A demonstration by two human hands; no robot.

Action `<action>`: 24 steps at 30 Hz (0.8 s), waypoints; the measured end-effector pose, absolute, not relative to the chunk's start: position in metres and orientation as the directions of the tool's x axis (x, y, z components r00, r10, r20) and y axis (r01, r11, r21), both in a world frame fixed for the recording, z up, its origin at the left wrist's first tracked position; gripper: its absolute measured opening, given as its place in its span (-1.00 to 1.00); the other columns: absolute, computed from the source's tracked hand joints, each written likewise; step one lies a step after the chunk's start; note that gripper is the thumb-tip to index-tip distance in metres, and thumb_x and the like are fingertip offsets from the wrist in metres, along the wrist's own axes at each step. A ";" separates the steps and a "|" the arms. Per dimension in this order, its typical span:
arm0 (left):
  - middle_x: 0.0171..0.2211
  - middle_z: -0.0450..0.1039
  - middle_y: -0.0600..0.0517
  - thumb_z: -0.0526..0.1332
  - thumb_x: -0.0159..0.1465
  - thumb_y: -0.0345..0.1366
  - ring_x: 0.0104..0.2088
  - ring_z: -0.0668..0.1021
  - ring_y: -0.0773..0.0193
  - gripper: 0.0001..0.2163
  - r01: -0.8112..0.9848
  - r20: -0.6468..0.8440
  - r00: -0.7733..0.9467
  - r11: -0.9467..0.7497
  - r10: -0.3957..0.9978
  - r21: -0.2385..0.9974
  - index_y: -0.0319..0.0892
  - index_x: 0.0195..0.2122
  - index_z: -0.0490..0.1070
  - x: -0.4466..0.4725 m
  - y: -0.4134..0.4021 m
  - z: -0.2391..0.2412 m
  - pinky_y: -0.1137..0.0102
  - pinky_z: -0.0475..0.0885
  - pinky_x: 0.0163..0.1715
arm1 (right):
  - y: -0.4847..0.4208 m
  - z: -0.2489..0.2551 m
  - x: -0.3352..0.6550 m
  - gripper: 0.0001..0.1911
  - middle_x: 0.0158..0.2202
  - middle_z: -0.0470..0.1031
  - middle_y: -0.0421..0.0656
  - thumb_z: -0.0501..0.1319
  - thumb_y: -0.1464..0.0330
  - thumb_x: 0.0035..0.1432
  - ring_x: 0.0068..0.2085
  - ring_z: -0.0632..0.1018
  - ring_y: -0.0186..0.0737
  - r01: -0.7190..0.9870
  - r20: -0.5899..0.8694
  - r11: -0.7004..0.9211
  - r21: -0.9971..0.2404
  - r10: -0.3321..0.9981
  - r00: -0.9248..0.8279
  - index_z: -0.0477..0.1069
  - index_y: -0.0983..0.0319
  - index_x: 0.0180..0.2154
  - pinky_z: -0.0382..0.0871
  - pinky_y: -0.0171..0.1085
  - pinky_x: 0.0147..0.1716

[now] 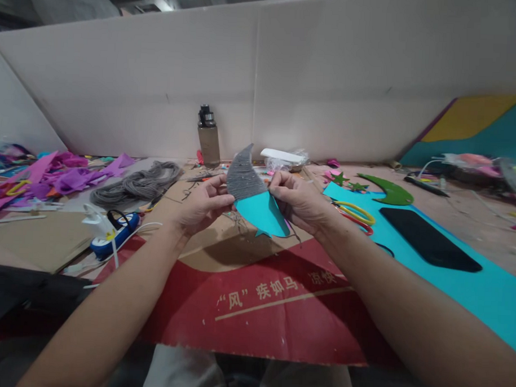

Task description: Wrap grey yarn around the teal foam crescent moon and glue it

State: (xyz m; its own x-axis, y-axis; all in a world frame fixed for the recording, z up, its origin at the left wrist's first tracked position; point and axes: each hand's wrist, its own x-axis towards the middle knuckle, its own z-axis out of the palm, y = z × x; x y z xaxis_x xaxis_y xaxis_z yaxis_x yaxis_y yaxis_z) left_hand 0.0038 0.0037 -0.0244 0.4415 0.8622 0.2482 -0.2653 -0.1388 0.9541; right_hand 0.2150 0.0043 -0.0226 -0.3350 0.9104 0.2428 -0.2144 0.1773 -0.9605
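A big piece of cardboard (254, 312), red and brown, covers the table in front of the person. To the right lies a wide blue-green sheet (470, 285) with a black oval (429, 240) on it. A loose pile of grey cord (135, 183) sits at the back left.

Both hands hold a pointy curved shape (263, 216) up in the air, just over the cardboard, in the middle. Its top half is covered in tight rows of grey cord (243, 176). Its bottom half is bare and blue-green.

The left hand (202, 205) is closed, pinching the shape's left edge where the grey rows end. The right hand (300, 200) is closed too, pinching the right edge.

It looks like the cord is being wound round the shape, about halfway down. The next turn would need the cord pulled snug beside the last row, with no gap, while one hand keeps the shape from slipping.
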 end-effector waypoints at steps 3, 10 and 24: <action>-0.24 0.53 -0.05 0.40 -0.02 -0.34 -0.30 0.55 0.26 -0.58 -0.296 0.249 0.448 -0.121 0.858 0.948 -0.18 -0.10 0.42 0.003 0.004 -0.025 0.37 0.41 -0.28 | 0.005 -0.025 0.212 -0.72 -0.58 0.14 -0.36 0.27 0.27 -0.13 -0.57 0.13 -0.43 -0.177 0.251 0.201 -0.963 0.910 -0.329 0.15 0.18 -0.48 -0.04 -0.34 -0.57; -0.27 0.52 -0.04 0.39 0.02 -0.31 -0.37 0.53 0.33 -0.60 -0.303 0.219 0.425 -0.090 0.879 0.949 -0.20 -0.10 0.42 0.002 0.008 -0.027 0.41 0.40 -0.33 | 0.016 -0.034 0.213 -0.84 -0.54 0.23 -0.31 0.19 0.34 -0.09 -0.52 0.23 -0.39 0.100 0.374 0.390 -0.915 0.915 -0.149 0.19 0.19 -0.49 0.08 -0.33 -0.51; -0.18 0.55 -0.07 0.44 -0.08 -0.33 -0.20 0.56 0.20 -0.63 -0.240 0.208 0.328 -0.131 0.921 0.962 -0.23 -0.20 0.49 0.009 0.011 -0.034 0.35 0.42 -0.16 | 0.001 -0.027 0.204 -0.90 -0.46 0.35 -0.23 0.11 0.44 -0.03 -0.42 0.37 -0.30 0.335 0.575 0.580 -0.743 0.808 -0.124 0.18 0.17 -0.49 0.24 -0.27 -0.40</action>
State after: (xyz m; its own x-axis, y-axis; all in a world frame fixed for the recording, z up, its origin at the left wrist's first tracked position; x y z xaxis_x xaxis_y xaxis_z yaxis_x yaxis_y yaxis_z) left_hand 0.0089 0.0108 -0.0340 0.3282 0.9215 0.2077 -0.2400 -0.1313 0.9618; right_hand 0.2035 0.0013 -0.0274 -0.1235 0.8085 0.5754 0.3346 0.5799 -0.7428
